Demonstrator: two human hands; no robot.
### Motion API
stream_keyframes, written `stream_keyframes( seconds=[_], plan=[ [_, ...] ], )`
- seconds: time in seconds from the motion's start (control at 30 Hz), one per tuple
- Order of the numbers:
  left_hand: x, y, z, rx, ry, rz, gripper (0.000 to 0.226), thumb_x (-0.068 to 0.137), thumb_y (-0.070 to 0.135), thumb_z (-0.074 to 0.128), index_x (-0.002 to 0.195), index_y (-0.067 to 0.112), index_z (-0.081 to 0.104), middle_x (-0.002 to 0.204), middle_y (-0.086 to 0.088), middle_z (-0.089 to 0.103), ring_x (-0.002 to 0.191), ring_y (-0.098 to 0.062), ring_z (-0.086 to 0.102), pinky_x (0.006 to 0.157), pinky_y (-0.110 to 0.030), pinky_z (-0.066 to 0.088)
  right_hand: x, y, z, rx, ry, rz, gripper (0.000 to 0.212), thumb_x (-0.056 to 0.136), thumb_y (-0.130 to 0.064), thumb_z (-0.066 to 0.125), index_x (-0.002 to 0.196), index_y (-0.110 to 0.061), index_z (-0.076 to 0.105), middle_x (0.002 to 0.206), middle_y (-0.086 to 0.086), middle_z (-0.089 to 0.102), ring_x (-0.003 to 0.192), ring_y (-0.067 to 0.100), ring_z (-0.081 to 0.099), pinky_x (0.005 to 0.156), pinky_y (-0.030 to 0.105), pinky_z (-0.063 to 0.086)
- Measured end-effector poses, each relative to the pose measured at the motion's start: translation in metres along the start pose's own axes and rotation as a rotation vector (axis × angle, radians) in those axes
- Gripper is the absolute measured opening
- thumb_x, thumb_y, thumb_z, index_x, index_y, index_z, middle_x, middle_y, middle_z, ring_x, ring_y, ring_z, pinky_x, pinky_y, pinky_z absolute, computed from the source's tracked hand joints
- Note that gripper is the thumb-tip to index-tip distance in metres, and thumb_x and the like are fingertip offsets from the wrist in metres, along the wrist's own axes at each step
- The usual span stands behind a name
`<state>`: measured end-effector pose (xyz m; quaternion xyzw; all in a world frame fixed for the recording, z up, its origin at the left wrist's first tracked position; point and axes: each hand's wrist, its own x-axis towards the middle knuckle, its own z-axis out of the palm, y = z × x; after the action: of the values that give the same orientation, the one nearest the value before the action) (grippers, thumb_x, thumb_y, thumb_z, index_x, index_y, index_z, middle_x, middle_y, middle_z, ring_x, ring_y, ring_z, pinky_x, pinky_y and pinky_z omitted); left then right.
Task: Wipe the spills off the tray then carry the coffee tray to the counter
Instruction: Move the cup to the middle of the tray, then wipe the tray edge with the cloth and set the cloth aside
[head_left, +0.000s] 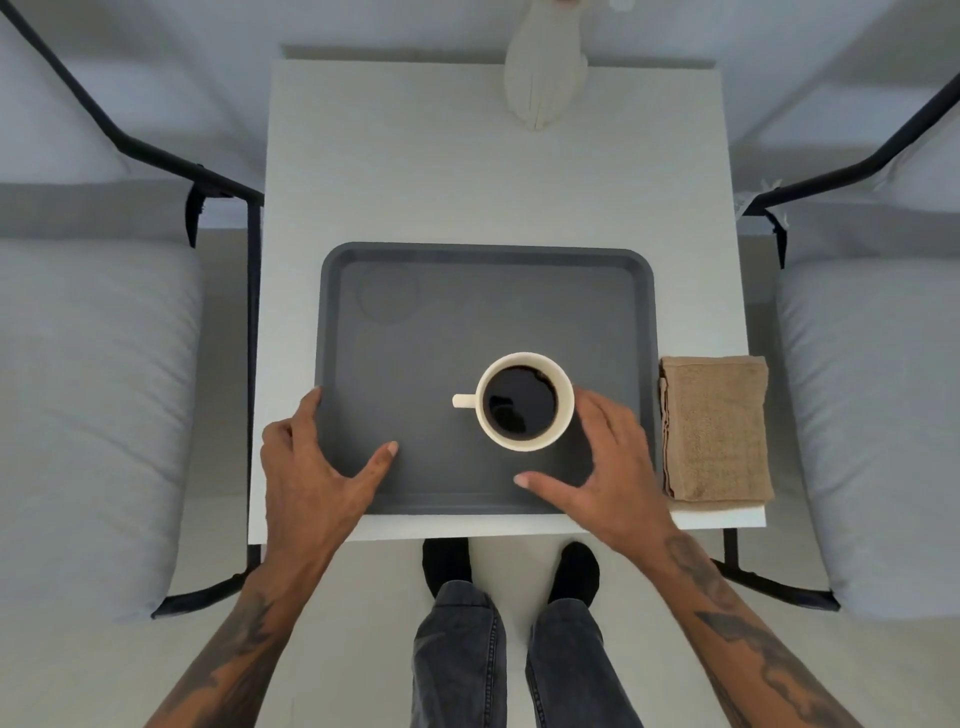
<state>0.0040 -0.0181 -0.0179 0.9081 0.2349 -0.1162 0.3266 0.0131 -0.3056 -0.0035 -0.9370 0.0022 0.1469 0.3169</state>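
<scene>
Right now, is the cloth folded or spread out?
Folded: the brown cloth lies as a neat stacked rectangle on the table, right of the tray.

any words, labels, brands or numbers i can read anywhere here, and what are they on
None can be read.
Tray: plain grey, only a faint ring mark in its far left corner, no print.
Cup: plain cream, no logo showing.
Folded cloth: no tag or label visible.
Pale object at the table's far edge: unmarked.
Forearm markings: patterns, no legible words.
</scene>
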Motion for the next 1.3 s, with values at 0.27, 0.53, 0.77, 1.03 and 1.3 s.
stream_keyframes(
  seconds=[0.27,0.53,0.77,1.03,1.3],
  plan=[
    [0.003,0.0,0.002,0.014,-0.006,-0.021,0.103,0.068,0.05,0.083,0.151,0.026,0.027,0.14,-0.014,0.038,0.128,-0.032,0.042,0.098,-0.045,0.047,0.017,-0.017,0.023,0.085,0.196,0.053,0.075,0.071,-0.059,0.074,0.133,-0.027,0.048,0.127,-0.007,0.058,0.117,0.012,0.047,0.096,0.039,0.046],
    [0.004,0.002,-0.004,0.045,-0.048,-0.049,0.106,0.067,0.055,0.082,0.153,0.028,0.024,0.139,-0.013,0.038,0.127,-0.031,0.043,0.097,-0.045,0.049,0.004,0.022,-0.025,-0.034,0.352,0.173,0.047,0.084,-0.031,0.067,0.128,-0.016,0.059,0.131,0.008,0.051,0.121,0.024,0.048,0.104,0.04,0.039],
    [0.007,0.02,-0.008,0.244,-0.054,-0.039,0.105,0.071,0.057,0.078,0.152,0.02,0.024,0.139,-0.018,0.039,0.126,-0.035,0.043,0.095,-0.048,0.047,-0.021,0.094,-0.063,-0.221,0.271,0.504,0.063,0.084,-0.05,0.059,0.13,-0.007,0.051,0.11,0.036,0.053,0.099,0.048,0.052,0.082,0.051,0.047],
    [0.013,0.032,0.007,0.607,-0.141,0.461,0.102,0.073,0.012,0.084,0.156,0.018,0.025,0.163,-0.022,0.016,0.15,-0.043,0.013,0.116,-0.056,0.03,0.029,0.072,-0.132,-0.097,0.424,0.239,0.04,0.095,-0.045,0.042,0.117,-0.018,0.061,0.105,0.017,0.062,0.093,0.036,0.059,0.08,0.051,0.05],
    [0.018,0.029,0.011,0.59,-0.347,0.408,0.098,0.097,0.001,0.053,0.147,0.03,-0.026,0.159,-0.009,-0.033,0.142,-0.027,-0.032,0.121,-0.04,-0.004,0.167,-0.093,-0.057,-0.188,-0.078,-0.432,0.025,0.092,-0.018,0.059,0.117,-0.019,0.065,0.111,0.006,0.053,0.094,0.018,0.055,0.079,0.026,0.04]
  ],
)
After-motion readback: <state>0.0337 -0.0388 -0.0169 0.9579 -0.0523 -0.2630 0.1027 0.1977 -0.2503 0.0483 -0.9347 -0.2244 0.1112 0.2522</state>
